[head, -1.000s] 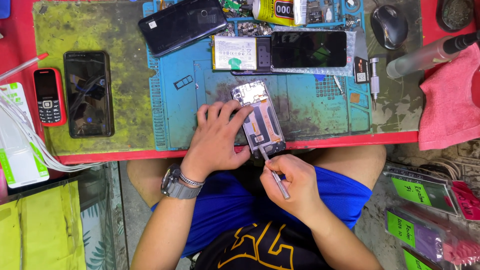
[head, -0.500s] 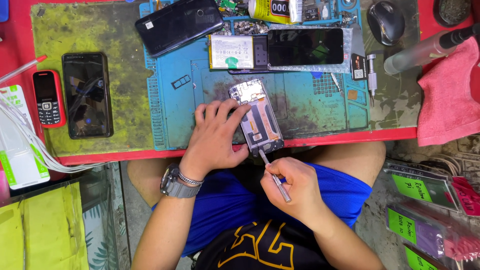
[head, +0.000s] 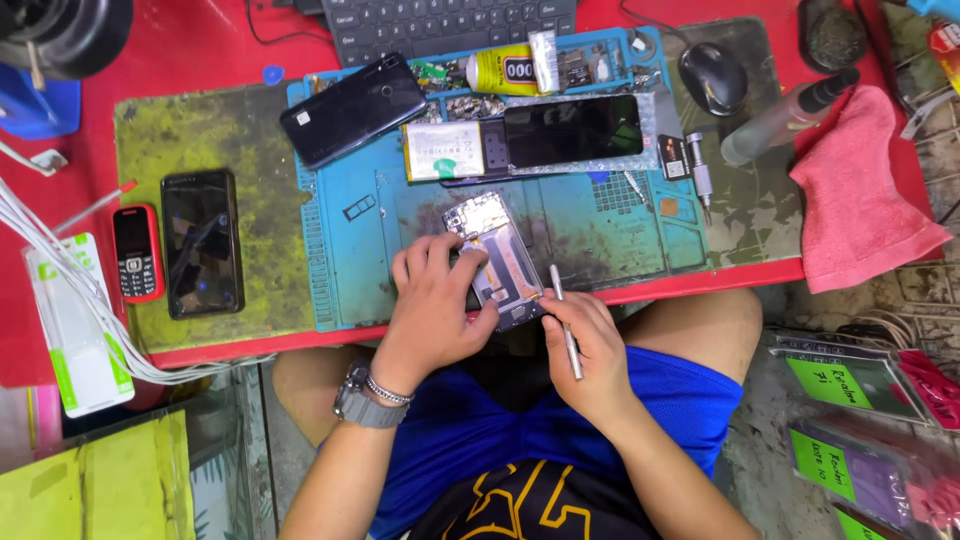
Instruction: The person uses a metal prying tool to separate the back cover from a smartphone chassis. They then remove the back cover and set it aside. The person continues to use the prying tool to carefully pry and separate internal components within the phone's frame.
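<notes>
An opened phone frame (head: 497, 252) with its bare circuit board showing lies on the blue work mat (head: 350, 270) at the table's near edge. My left hand (head: 437, 305) presses down on its left side, fingers spread over it. My right hand (head: 590, 350) is just to the right of the frame's lower end and grips thin metal tweezers (head: 565, 318), tip pointing up beside the frame. A watch and a bracelet sit on my left wrist.
On the mat's far side lie a dark phone (head: 352, 109), a battery (head: 443, 150), a black screen panel (head: 572, 130) and a glue tube (head: 505, 72). A black phone (head: 202, 243) and a small red phone (head: 135, 252) lie left. A mouse (head: 713, 78), spray bottle (head: 785, 118) and pink cloth (head: 855, 190) lie right.
My right hand has risen from below the frame's lower end to its right side, and the tweezers now point upward. The view has shifted down, showing more of the table's far part.
</notes>
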